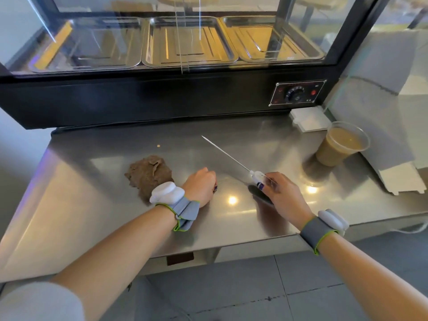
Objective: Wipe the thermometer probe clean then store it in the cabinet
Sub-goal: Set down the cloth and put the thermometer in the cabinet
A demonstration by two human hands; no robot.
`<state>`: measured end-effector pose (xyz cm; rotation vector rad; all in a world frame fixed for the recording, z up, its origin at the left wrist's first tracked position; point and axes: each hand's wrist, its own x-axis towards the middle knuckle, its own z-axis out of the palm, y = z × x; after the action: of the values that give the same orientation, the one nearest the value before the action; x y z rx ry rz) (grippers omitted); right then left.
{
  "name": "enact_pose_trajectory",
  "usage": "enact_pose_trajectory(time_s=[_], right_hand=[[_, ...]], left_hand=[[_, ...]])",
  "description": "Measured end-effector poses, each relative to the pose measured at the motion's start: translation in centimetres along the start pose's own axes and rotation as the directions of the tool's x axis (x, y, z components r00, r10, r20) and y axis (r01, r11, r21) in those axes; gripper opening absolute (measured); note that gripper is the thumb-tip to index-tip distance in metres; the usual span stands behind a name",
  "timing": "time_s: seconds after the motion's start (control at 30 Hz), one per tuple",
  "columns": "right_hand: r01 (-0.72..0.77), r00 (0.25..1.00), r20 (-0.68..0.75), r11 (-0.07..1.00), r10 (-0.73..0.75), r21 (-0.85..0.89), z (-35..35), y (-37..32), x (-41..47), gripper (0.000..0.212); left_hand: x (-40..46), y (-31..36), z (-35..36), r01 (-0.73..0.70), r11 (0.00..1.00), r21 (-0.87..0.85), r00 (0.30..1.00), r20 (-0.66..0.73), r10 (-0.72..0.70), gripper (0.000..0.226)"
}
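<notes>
A thermometer with a white handle and a long thin metal probe points up and to the left over the steel counter. My right hand grips its handle. A crumpled brown cloth lies on the counter to the left. My left hand rests on the counter just right of the cloth, fingers curled into a loose fist with nothing seen in it. A glass-fronted display cabinet with three steel trays stands at the back of the counter.
A clear plastic cup of brown liquid stands at the right, with a white napkin stack behind it and a white box further right. The cabinet's control panel is at its lower right. A small crumb lies mid-counter.
</notes>
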<state>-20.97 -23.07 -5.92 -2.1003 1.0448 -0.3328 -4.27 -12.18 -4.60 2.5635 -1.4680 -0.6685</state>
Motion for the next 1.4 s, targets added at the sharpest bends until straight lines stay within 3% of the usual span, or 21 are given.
enact_pose_trajectory(time_s=[0.2, 0.27, 0.37, 0.53, 0.9, 1.4], right_hand=[[0.021, 1.0, -0.008, 1.0, -0.021, 0.012, -0.1, 0.2, 0.0, 0.02], [0.026, 1.0, -0.008, 1.0, -0.026, 0.01, -0.2, 0.0, 0.1, 0.021], [0.028, 1.0, 0.0, 1.0, -0.028, -0.009, -0.4, -0.5, 0.2, 0.021], [0.114, 0.993, 0.004, 0.993, -0.114, -0.038, -1.1, -3.1, 0.0, 0.02], [0.36, 0.933, 0.037, 0.93, -0.358, -0.079, -1.9, -10.4, -0.5, 0.022], [0.561, 0.827, 0.131, 0.819, -0.547, -0.123, -2.7, -15.7, -2.7, 0.024]], left_hand=[[-0.6, 1.1, 0.5, -0.003, 0.982, 0.19, 1.0, 0.02, -0.001, 0.032], [-0.9, 0.8, -0.1, 0.042, 0.991, 0.125, 0.999, 0.025, -0.046, 0.029], [-1.4, -0.7, -2.0, 0.096, 0.982, -0.162, 0.995, -0.024, -0.101, 0.023], [-3.4, -4.0, -5.3, -0.002, 0.921, -0.389, 0.97, -0.226, -0.093, 0.022], [-9.4, -8.9, -11.3, -0.078, 0.845, -0.528, 0.86, -0.464, -0.211, 0.021], [-15.6, -12.1, -14.9, -0.018, 0.852, -0.523, 0.733, -0.587, -0.345, 0.012]])
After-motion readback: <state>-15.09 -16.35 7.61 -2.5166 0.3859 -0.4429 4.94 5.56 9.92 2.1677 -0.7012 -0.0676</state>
